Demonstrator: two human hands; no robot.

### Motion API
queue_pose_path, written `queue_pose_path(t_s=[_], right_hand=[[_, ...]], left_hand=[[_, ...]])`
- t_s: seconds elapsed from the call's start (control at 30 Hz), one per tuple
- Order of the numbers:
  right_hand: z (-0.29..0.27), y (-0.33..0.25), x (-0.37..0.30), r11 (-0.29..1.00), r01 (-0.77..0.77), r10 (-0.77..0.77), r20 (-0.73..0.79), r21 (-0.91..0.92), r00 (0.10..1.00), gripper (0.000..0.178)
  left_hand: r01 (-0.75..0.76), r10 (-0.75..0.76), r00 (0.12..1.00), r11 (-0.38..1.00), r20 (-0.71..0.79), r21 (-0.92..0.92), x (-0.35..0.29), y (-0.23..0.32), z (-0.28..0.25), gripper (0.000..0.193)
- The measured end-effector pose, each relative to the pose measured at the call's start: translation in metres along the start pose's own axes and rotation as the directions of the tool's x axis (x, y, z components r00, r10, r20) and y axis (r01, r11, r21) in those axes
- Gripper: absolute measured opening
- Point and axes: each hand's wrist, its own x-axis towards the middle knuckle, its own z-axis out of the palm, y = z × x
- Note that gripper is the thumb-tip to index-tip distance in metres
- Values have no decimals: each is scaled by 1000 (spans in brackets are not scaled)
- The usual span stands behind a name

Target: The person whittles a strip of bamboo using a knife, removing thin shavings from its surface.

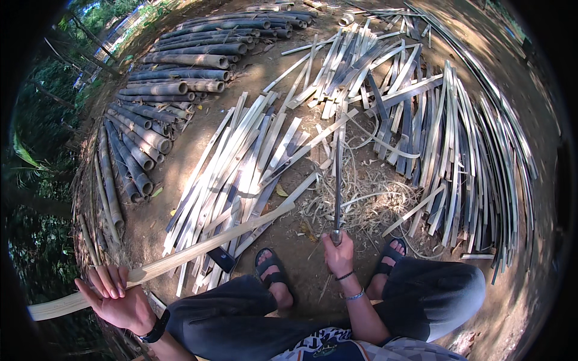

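A long pale bamboo strip runs slantwise from the lower left toward the middle of the ground. Near its lower end my left hand is closed around it, fingers lying across the strip. In my right hand, the fingers are wrapped round the handle of a long, narrow-bladed knife. Its dark blade points away from me, over a heap of thin bamboo shavings. The strip's far end stops left of the blade, apart from it. My right fist hides most of the handle.
Loose split bamboo strips lie in a pile ahead of my feet. More strips spread across the right, with others farther off. Whole bamboo poles are stacked at far left. A dark phone-like object rests near my left foot.
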Motion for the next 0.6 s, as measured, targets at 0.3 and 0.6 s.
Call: queue_pose_path(t_s=[0.3,0.6], right_hand=[[-3,-11,-47,964,64,-7,216,-258,976,33],[40,-9,-109,955,282,-158,643,-95,750,36]], left_hand=[[37,-53,993,989,110,142,-13,-55,-8,48],[-29,14,998,968,62,251,-31,-61,-7,56]])
